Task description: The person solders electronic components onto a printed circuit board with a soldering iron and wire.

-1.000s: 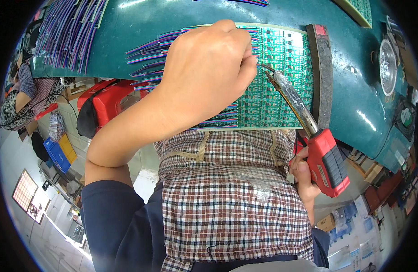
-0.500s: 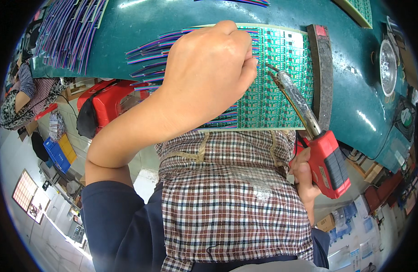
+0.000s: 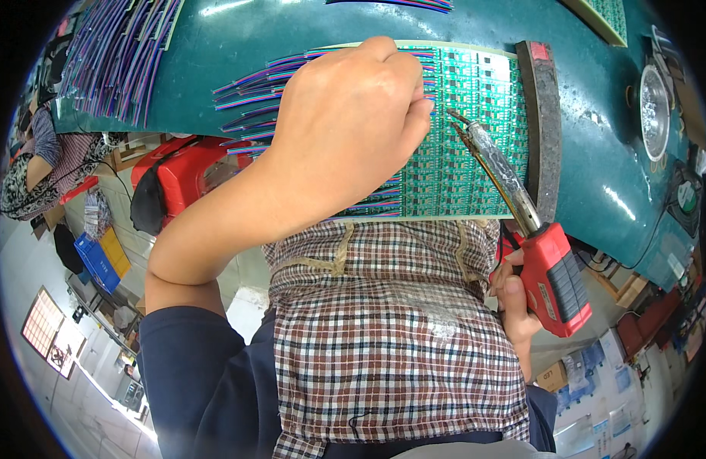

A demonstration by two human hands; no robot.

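My left hand (image 3: 353, 115) is closed in a pinch over the green circuit board panel (image 3: 475, 168). Its fingertips are turned away, so whatever they grip is hidden. Bundles of thin multicoloured wires (image 3: 249, 86) stick out from the panel's left part, partly under this hand. In my right hand (image 3: 515, 306), low at the right, is a soldering iron (image 3: 550, 275) with a red and black grip and a metal barrel. The iron's tip points up-left over the panel, just right of my left fingers; whether it touches cannot be made out.
A dark bar (image 3: 542, 130) lies along the panel's right edge. More wired boards (image 3: 123, 57) lie at the far left of the green table (image 3: 238, 38). A metal bowl (image 3: 654, 115) stands at the right. Another person's arm (image 3: 40, 157) shows at the left edge.
The soldering iron has dropped very slightly toward me, with my right hand still round its grip. My left hand has barely shifted.
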